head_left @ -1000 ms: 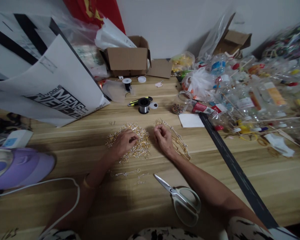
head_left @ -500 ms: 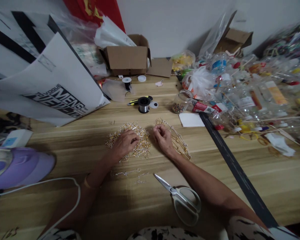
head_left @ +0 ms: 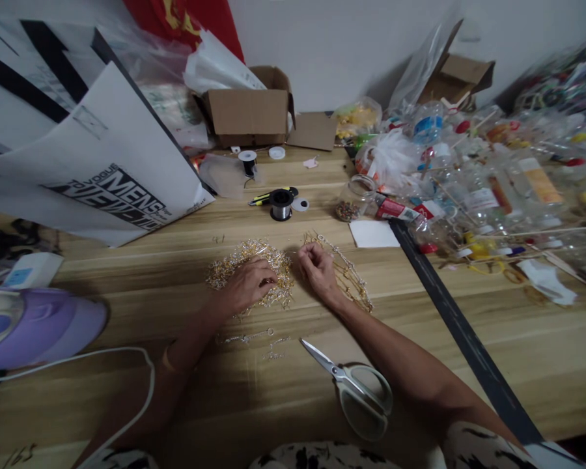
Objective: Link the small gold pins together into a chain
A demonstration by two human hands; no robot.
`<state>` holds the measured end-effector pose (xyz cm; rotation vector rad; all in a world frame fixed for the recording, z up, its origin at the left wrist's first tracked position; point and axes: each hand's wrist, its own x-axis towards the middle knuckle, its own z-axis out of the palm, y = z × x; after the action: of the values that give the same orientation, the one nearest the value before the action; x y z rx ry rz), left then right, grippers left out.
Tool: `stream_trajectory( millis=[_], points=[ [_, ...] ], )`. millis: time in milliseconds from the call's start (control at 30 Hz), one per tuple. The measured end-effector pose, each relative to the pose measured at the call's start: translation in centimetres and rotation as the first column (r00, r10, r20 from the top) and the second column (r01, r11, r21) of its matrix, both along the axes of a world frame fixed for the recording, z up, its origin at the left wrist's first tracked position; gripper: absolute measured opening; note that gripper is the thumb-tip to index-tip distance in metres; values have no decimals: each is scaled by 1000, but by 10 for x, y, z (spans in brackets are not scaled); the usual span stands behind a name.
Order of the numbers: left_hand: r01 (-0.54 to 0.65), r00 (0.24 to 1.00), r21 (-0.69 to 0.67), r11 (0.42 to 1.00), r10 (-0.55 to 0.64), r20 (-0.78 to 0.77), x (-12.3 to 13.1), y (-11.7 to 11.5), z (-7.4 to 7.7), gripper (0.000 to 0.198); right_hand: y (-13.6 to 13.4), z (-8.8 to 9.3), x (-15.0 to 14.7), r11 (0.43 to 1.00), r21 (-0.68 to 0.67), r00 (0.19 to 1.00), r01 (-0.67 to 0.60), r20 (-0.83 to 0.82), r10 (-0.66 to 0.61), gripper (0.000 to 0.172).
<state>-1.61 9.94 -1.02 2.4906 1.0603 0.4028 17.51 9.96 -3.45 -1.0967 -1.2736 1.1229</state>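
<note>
A loose pile of small gold and silver jewelry pieces [head_left: 278,267] lies on the wooden table. My left hand [head_left: 251,283] rests over its front part, fingers curled down with thumb and fingertips close together; anything between them is too small to see. Just right of the pile, my right hand [head_left: 318,267] is closed in a pinch, and what it holds cannot be made out. Gold and silver chains [head_left: 354,280] lie beside and behind the right hand. Nearer me are a short silver chain [head_left: 249,337] and some tiny silver pieces [head_left: 276,350].
Scissors [head_left: 349,384] lie near the front, blades pointing away left. Behind the pile stand a wire spool [head_left: 280,205] and a jar of beads [head_left: 354,202]. Plastic bottles [head_left: 483,189] crowd the right; a white bag [head_left: 102,169] and purple appliance [head_left: 43,326] stand left, with a white cord [head_left: 153,378].
My left hand has shifted slightly right and toward me over the pile. The right hand has barely moved.
</note>
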Motion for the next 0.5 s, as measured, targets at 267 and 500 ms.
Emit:
stream_trajectory(
  millis=[267, 500],
  points=[
    [22, 999, -26, 999, -21, 40, 1, 0, 6, 10, 0, -4, 0, 1000, -2, 1000, 0, 5, 0, 25],
    [-44, 970, -219, 975, 95, 225, -5, 4, 8, 10, 0, -3, 0, 1000, -1, 1000, -4, -6, 4, 24]
  ],
)
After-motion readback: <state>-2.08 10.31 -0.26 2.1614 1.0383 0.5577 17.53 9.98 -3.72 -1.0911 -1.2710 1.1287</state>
